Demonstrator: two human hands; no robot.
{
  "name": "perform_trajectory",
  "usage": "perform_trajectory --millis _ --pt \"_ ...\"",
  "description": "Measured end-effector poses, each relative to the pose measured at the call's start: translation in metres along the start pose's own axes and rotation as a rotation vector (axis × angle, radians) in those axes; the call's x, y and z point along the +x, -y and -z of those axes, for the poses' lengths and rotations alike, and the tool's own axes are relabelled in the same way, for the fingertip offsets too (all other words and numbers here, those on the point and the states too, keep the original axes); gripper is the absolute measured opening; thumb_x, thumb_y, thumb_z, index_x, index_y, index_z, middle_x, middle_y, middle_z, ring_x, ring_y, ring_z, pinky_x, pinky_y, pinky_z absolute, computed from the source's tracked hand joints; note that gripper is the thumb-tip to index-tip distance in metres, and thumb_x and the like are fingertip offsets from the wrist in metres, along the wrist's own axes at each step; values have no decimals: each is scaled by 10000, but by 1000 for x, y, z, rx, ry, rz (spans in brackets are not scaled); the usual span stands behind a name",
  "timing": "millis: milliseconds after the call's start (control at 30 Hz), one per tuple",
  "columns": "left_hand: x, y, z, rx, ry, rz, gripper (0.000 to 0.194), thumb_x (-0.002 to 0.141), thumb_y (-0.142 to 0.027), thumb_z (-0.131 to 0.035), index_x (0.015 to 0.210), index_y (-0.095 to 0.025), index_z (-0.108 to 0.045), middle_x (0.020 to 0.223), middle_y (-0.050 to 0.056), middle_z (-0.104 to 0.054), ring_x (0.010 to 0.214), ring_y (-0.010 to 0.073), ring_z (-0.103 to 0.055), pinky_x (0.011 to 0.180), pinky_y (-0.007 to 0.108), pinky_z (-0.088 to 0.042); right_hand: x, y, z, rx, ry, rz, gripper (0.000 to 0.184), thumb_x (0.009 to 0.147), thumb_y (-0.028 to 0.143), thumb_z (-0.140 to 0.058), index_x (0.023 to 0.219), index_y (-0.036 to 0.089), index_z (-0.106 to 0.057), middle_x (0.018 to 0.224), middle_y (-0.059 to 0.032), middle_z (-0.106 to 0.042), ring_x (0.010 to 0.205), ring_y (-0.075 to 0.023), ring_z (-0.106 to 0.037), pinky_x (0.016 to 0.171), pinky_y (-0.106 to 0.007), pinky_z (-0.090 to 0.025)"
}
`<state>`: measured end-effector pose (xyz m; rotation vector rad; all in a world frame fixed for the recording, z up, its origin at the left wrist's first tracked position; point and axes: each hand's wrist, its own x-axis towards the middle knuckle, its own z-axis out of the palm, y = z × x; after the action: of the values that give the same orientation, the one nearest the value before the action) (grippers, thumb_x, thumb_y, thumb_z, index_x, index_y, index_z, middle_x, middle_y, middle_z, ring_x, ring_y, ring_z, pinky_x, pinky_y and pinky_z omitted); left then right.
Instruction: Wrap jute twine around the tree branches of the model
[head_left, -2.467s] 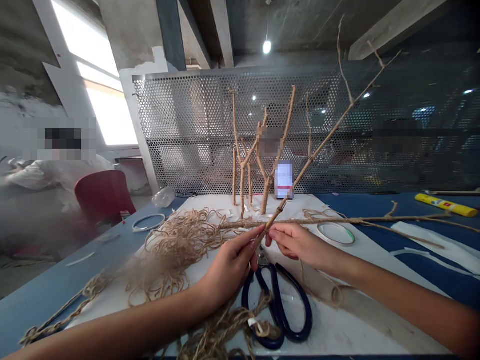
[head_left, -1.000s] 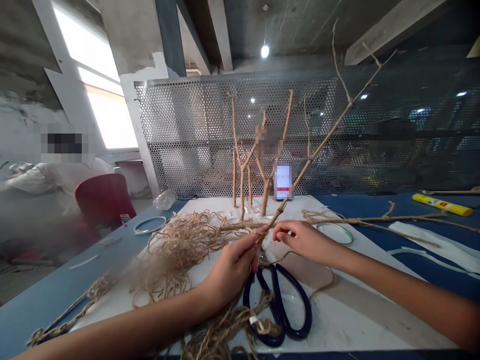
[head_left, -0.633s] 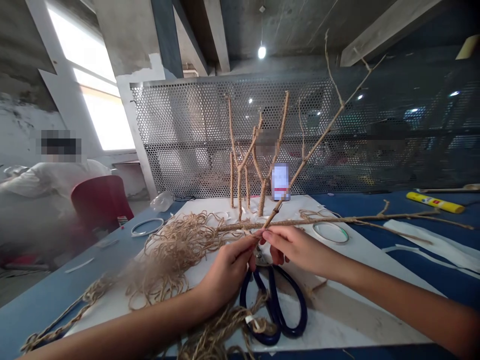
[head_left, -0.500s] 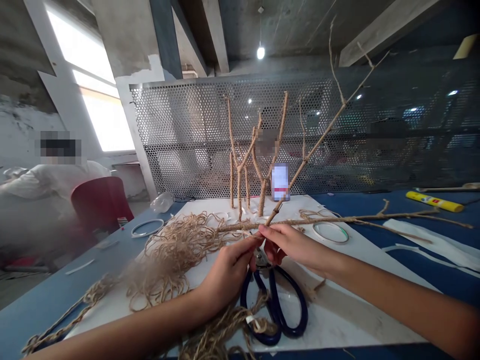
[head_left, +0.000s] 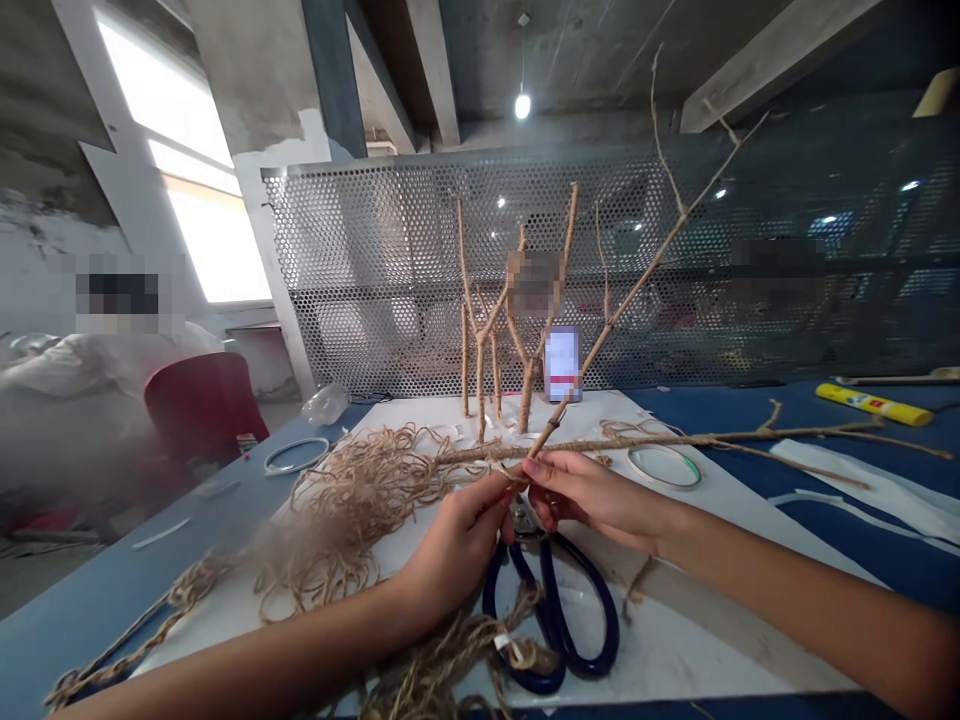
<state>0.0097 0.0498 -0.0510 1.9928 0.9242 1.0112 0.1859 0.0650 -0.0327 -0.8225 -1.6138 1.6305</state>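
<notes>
A long thin forked branch (head_left: pixel 651 268) slants up to the right, its lower end between the fingertips of both hands. My left hand (head_left: pixel 466 530) is closed in a pinch at that end, where a bit of twine seems to show. My right hand (head_left: pixel 592 490) pinches the same end from the right, thumb on top and fingers curled beneath. Under the hands lie scissors (head_left: pixel 600 640) with dark blue loop handles; their blades are mostly hidden. A loose heap of jute twine (head_left: pixel 352 500) lies left of the hands, and a twine bundle (head_left: pixel 442 670) is nearer me.
Twine-wrapped branches (head_left: pixel 481 385) stand upright on the white board (head_left: pixel 720 620). Behind my hands a longer branch (head_left: pixel 667 441) lies across it. A phone (head_left: pixel 562 360), tape rings (head_left: pixel 664 467) and a yellow tube (head_left: pixel 874 405) are around. A perforated metal screen (head_left: pixel 360 280) rises behind; a person sits left.
The slanted branch's top has tipped slightly left and down. My right fingers have shifted a little at its lower end; my left hand has hardly moved.
</notes>
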Motion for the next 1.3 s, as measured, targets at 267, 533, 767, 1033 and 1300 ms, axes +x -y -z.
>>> perform_trajectory --millis 267,533,767,1033,1300 --pt "0 1 0 -52 11 69 397 899 -304 -365 1263 -178 -457 594 -26 -472 519 89 -381 480 200 -305 1 4 -3 -647 -131 -18 105 823 189 -350 784 170 -445 604 20 -494 571 -100 -504 529 -211 -399" --pt "-1 4 0 -68 21 104 386 915 -314 -323 1285 -243 -410 572 -44 -425 461 70 -330 432 193 -261 -12 6 39 -1225 -385 43 95 727 144 -453 646 194 -445 560 5 -476 540 -138 -419 498 -251 -212" --pt "0 2 0 -41 27 109 382 922 -318 -311 1292 -268 -392 589 -43 -422 482 74 -350 456 200 -285 -34 -1 86 -1516 -455 12 97 750 141 -432 681 202 -462 629 -29 -539 593 -176 -483 518 -263 -199" --pt "2 4 -1 -49 0 111 371 916 -288 -331 1271 -234 -424 560 -45 -401 481 80 -336 452 208 -273 -53 -2 146 -1639 -633 -59 176 738 266 -513 576 224 -458 569 -56 -528 511 -193 -464 490 -285 -171" --pt "2 7 -2 -63 -22 122 368 914 -299 -335 1264 -245 -432 568 -45 -417 479 75 -343 443 197 -268 -50 9 156 -1519 -647 -80 233 717 260 -580 525 232 -450 518 -54 -486 515 -213 -482 504 -309 -266"
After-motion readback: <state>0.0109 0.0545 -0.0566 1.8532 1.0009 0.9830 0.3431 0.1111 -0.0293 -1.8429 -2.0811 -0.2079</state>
